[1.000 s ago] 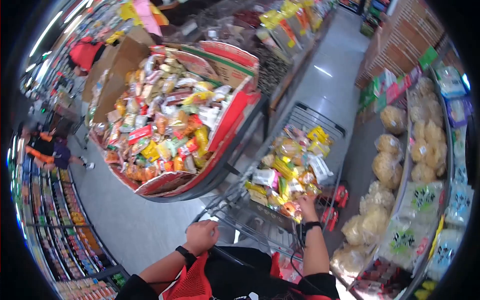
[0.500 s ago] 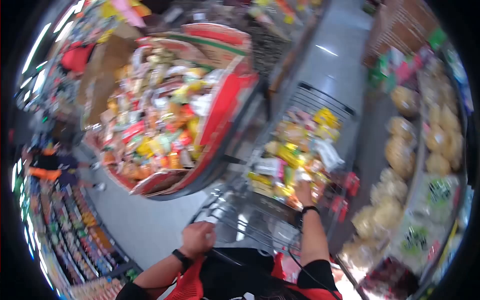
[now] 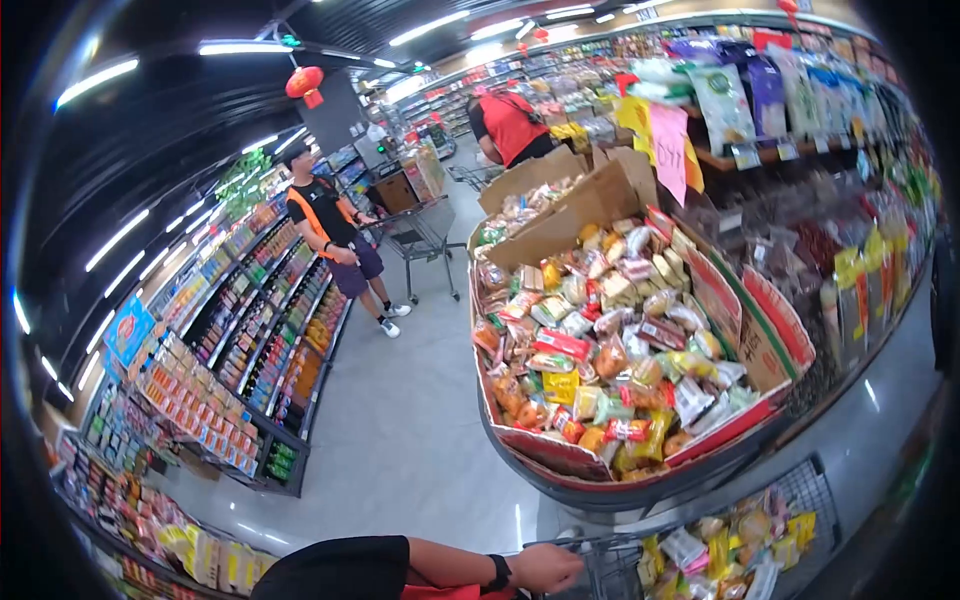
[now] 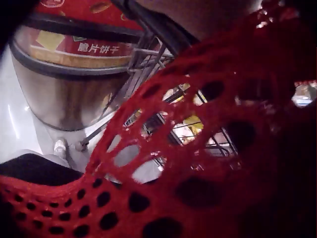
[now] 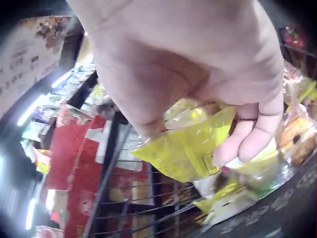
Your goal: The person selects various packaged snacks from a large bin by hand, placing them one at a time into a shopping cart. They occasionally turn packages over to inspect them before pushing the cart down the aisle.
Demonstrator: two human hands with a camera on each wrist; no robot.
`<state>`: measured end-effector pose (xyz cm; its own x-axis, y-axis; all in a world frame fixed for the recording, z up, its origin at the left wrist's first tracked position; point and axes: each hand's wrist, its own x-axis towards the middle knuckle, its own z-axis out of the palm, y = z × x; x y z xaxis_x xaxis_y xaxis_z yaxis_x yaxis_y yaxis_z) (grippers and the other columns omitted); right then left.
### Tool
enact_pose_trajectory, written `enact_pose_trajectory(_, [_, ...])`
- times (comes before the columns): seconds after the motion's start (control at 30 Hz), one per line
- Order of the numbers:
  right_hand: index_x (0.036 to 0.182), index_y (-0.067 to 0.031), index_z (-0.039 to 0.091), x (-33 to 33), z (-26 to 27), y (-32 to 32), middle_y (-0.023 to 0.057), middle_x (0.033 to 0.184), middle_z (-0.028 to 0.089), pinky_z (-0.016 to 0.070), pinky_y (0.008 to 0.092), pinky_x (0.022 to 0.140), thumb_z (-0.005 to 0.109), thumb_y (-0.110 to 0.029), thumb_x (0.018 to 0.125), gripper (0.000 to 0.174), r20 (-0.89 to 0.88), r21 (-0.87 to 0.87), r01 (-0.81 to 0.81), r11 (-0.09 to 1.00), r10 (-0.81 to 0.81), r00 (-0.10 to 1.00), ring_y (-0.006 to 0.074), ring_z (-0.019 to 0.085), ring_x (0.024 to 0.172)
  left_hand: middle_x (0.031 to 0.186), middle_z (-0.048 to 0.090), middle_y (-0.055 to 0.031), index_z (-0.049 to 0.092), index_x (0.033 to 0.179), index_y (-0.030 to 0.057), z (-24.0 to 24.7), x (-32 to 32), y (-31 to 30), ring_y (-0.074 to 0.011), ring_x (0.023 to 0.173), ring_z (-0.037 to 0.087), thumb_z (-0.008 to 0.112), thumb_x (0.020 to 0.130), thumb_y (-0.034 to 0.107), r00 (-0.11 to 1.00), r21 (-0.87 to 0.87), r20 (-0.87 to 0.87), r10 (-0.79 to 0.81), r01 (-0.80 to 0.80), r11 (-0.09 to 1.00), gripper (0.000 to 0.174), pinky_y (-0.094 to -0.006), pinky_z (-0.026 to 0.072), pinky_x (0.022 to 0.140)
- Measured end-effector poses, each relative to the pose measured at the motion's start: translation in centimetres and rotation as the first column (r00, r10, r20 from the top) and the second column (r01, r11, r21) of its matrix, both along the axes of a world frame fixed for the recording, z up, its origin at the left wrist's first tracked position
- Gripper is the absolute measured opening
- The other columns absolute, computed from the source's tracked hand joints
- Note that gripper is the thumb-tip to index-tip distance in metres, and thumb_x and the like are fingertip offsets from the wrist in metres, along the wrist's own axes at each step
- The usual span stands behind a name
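At the bottom of the head view, my left hand (image 3: 547, 568) is curled round the handle of a wire shopping cart (image 3: 612, 572). Red mesh cloth (image 4: 198, 163) covers much of the left wrist view, with a blurred part of that hand at its top. My right hand (image 5: 193, 59) is outside the head view; in the right wrist view it holds a yellow packet (image 5: 190, 151) between thumb and fingers, above other wrapped snacks (image 5: 235, 203) in the cart. Part of the packet is hidden under the palm.
A large cardboard bin (image 3: 765, 400) of wrapped snacks stands just beyond the cart. Bagged goods (image 3: 722, 105) line the right. A person in an orange vest (image 3: 318, 215) stands by another cart (image 3: 415, 235); another person in red (image 3: 512, 128) bends behind the bin. Shelves (image 3: 285, 320) run along the left.
The head view has swung left and up, so the bin and cart appear farther right. My right hand has left that view; my left hand stays at the cart handle.
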<state>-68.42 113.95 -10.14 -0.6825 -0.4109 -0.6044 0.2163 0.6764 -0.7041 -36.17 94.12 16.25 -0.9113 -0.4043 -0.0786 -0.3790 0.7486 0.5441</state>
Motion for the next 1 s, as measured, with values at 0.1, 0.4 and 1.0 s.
enact_pose_trajectory(0.1, [0.115, -0.0060, 0.061, 1.2, 8.6, -0.3, 0.0041, 0.106, 0.064, 0.0480, 0.0308, 0.085, 0.067, -0.024, 0.093, 0.028, 0.163, -0.183, 0.032, 0.983, -0.002, 0.987, 0.0172, 0.059, 0.098, 0.076, 0.062, -0.0108, 0.056, 0.082, 0.0106, -0.2, 0.2, -0.4, -0.0355, 0.071, 0.064, 0.061, 0.086, 0.024, 0.997, -0.038, -0.075, 0.020, -0.023, 0.999, 0.015, -0.0487, 0.0517, 0.063])
enact_pose_trajectory(0.4, [0.147, 0.0013, 0.044, 5.2, 42.5, -15.8, 0.0109, 0.125, 0.060, 0.0520, 0.0317, 0.089, 0.050, -0.028, 0.107, 0.050, 0.162, -0.881, 0.127, 0.457, 0.037, 0.986, 0.0142, 0.060, 0.105, 0.077, 0.064, -0.0095, 0.058, 0.083, 0.0085, 1.0, 0.5, -1.0, -0.0333, 0.072, 0.066, 0.060, 0.086, 0.023, 0.992, -0.058, -0.097, -0.081, 0.076, 0.995, 0.015, -0.0471, 0.0538, 0.064])
enact_pose_trajectory(1.0, [0.103, -0.0095, 0.071, 30.4, 28.7, -15.9, 0.0127, 0.101, 0.064, 0.0491, 0.0466, 0.089, 0.068, -0.013, 0.082, 0.021, -0.803, -0.097, -0.779, 0.619, 0.414, 0.429, 0.0360, 0.059, 0.098, 0.132, 0.063, -0.0217, 0.066, 0.129, 0.0060, -23.2, 35.6, -14.9, -0.0341, 0.124, 0.061, 0.048, 0.094, 0.042, 0.448, -0.070, 0.786, 0.426, -0.620, 0.781, 0.053, -0.0453, 0.0485, 0.104])
